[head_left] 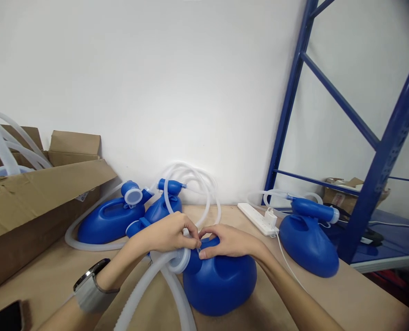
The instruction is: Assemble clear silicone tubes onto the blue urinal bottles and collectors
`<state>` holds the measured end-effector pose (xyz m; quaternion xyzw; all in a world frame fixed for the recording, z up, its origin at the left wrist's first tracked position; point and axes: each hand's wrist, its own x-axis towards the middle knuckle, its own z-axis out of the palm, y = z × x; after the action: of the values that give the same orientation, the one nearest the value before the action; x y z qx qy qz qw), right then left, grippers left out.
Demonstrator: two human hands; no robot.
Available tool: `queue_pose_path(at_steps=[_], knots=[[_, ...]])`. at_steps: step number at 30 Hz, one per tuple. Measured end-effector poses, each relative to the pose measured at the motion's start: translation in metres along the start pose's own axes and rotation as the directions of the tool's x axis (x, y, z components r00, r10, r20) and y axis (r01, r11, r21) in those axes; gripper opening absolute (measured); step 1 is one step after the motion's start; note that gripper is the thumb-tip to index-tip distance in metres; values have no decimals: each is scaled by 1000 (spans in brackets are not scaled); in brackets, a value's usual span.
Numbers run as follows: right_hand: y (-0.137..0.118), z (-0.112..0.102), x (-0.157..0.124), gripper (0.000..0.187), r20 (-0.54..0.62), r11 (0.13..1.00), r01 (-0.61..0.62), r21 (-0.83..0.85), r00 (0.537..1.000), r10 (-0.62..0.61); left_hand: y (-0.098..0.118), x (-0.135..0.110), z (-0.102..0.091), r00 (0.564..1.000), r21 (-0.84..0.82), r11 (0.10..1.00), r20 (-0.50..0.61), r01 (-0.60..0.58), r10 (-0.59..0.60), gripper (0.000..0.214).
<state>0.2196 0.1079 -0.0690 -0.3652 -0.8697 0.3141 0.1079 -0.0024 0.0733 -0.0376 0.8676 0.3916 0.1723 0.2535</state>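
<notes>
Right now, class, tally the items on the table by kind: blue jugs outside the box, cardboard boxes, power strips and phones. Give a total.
Blue jugs: 4
Cardboard box: 1
Power strip: 1
Phone, partly in view: 1
Total: 7

On the tan table (359,294), at left, an open carton (53,230); nearer, a dark phone (4,319), partly cut off. Toward the wall, a blue left bottle (108,225), a pale hose (87,246) curving along its base, and a blue back bottle (159,209). Front and centre, a blue front bottle (221,287). To the right, a white power strip (252,216), a trailing cord (283,258), and a blue right bottle (308,246).
</notes>
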Motion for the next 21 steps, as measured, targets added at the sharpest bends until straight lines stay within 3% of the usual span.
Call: queue_pose_path(at_steps=[7,13,21], knots=[[-1,-2,2,59,70,997,18,71,997,-23,-1,1,2,999,43,999,-26,-23,24,16],[-5,-3,2,53,68,997,-6,72,998,2,2,0,2,1000,33,999,-18,17,-17,15],[2,3,3,45,73,989,24,145,997,-35,4,0,-3,999,23,999,31,-29,28,14]])
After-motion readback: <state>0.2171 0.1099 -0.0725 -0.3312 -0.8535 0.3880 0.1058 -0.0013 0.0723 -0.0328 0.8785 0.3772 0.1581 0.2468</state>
